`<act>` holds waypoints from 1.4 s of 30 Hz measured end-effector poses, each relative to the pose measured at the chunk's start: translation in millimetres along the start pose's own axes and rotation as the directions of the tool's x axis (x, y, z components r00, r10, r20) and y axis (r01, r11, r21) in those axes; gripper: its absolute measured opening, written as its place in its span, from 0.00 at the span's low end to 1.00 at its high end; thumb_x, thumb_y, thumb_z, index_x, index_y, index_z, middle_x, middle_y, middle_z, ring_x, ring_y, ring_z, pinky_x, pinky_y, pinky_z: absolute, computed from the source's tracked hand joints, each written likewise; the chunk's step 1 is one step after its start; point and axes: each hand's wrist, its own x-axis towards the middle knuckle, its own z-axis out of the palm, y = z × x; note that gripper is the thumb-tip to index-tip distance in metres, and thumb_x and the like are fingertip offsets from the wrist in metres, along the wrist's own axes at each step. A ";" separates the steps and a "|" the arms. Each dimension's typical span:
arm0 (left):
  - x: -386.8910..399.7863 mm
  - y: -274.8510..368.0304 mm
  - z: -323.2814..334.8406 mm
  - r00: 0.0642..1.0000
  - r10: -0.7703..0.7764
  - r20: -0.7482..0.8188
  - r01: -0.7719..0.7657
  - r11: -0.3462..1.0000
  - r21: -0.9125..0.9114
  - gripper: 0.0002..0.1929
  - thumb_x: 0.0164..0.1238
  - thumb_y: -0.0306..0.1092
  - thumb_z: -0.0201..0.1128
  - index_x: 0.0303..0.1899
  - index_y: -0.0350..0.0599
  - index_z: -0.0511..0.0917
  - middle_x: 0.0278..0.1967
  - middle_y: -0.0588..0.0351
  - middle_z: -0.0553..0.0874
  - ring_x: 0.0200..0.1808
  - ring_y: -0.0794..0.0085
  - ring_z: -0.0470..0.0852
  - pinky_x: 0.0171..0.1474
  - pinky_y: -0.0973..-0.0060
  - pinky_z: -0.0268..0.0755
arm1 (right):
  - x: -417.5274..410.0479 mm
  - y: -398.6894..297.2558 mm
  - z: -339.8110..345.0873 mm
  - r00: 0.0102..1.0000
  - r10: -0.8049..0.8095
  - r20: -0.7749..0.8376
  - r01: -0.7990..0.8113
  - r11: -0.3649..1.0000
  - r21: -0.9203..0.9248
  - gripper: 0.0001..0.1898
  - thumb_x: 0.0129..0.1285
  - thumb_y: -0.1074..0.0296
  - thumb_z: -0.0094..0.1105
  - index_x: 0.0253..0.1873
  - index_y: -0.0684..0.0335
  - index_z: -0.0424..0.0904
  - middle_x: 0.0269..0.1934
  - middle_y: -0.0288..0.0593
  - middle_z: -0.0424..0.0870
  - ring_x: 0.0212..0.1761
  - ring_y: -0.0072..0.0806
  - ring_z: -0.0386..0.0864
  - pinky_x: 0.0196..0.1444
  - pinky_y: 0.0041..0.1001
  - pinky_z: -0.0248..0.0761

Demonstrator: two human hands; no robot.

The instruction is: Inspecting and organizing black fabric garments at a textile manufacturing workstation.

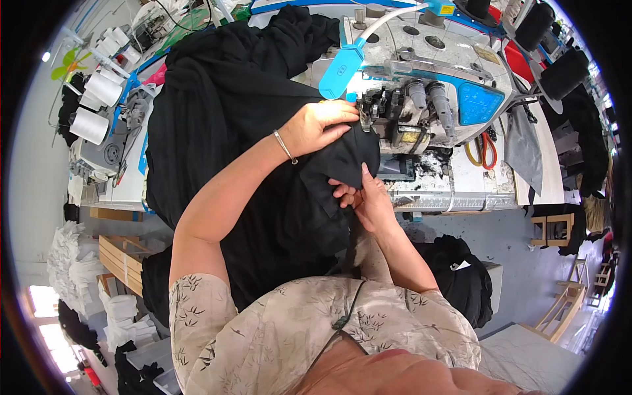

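Note:
Black fabric covers the left of the sewing table and hangs down over the lap. My left hand lies on this cloth with its fingertips close beside the presser foot area of an industrial overlock sewing machine. Lower down, my right hand pinches an edge of the fabric between thumb and fingers, just in front of the machine's bed. A blue lamp on a white flexible neck lights the needle area, whose details are partly hidden by the glare and my fingers.
Orange-handled scissors lie on the table right of the machine, near a grey cloth piece. Black thread cones stand at the upper right. White thread cones and another machine are at the left. A black fabric pile sits low on the right.

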 end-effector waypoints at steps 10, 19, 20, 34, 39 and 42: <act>0.5 2.6 -12.5 0.989 0.124 0.084 -0.130 0.989 0.066 0.16 0.47 0.16 0.55 0.40 0.39 0.81 0.43 0.51 0.83 0.52 0.57 0.80 0.58 0.66 0.71 | 13.2 16.8 4.4 0.995 -0.096 -0.030 0.094 0.994 -0.056 0.17 0.72 0.57 0.48 0.42 0.67 0.79 0.31 0.44 0.84 0.21 0.21 0.76 0.24 0.19 0.68; -21.5 28.0 -13.9 0.974 0.167 0.154 -0.163 0.986 -0.036 0.13 0.55 0.32 0.65 0.43 0.42 0.81 0.37 0.54 0.76 0.47 0.57 0.76 0.57 0.60 0.67 | 21.2 23.3 16.6 0.946 -0.269 -0.181 0.269 0.963 -0.024 0.07 0.69 0.66 0.54 0.40 0.63 0.78 0.28 0.36 0.82 0.20 0.20 0.75 0.24 0.18 0.69; -24.2 26.9 -13.9 0.977 0.141 0.157 -0.140 0.990 -0.021 0.14 0.55 0.32 0.65 0.44 0.42 0.81 0.39 0.54 0.77 0.48 0.57 0.76 0.56 0.61 0.67 | 21.2 21.2 18.8 0.948 -0.257 -0.188 0.257 0.966 -0.025 0.08 0.68 0.66 0.55 0.41 0.63 0.78 0.28 0.36 0.82 0.20 0.19 0.75 0.24 0.18 0.69; -33.3 37.7 -0.1 0.995 0.047 0.089 -0.067 0.970 0.234 0.16 0.58 0.36 0.65 0.49 0.51 0.81 0.48 0.60 0.79 0.48 0.66 0.74 0.56 0.65 0.60 | 17.2 4.0 11.8 0.878 -0.393 -0.273 0.336 0.912 -0.235 0.08 0.68 0.68 0.54 0.44 0.66 0.79 0.26 0.32 0.79 0.22 0.13 0.72 0.26 0.17 0.69; -31.5 34.5 -7.3 0.991 0.046 0.125 -0.072 0.976 0.205 0.16 0.57 0.37 0.65 0.48 0.51 0.82 0.47 0.61 0.79 0.48 0.66 0.74 0.55 0.66 0.60 | 9.9 15.9 24.0 0.923 -0.338 -0.185 0.286 0.923 -0.258 0.09 0.69 0.68 0.53 0.47 0.66 0.79 0.33 0.33 0.82 0.26 0.14 0.75 0.31 0.16 0.70; -29.8 33.5 -9.6 0.984 0.050 0.171 -0.081 0.981 0.179 0.16 0.60 0.37 0.64 0.51 0.52 0.81 0.49 0.60 0.78 0.47 0.64 0.73 0.55 0.65 0.59 | 5.2 22.1 21.9 0.944 -0.307 -0.122 0.261 0.919 -0.296 0.10 0.69 0.68 0.52 0.47 0.66 0.79 0.33 0.35 0.82 0.25 0.14 0.75 0.31 0.16 0.70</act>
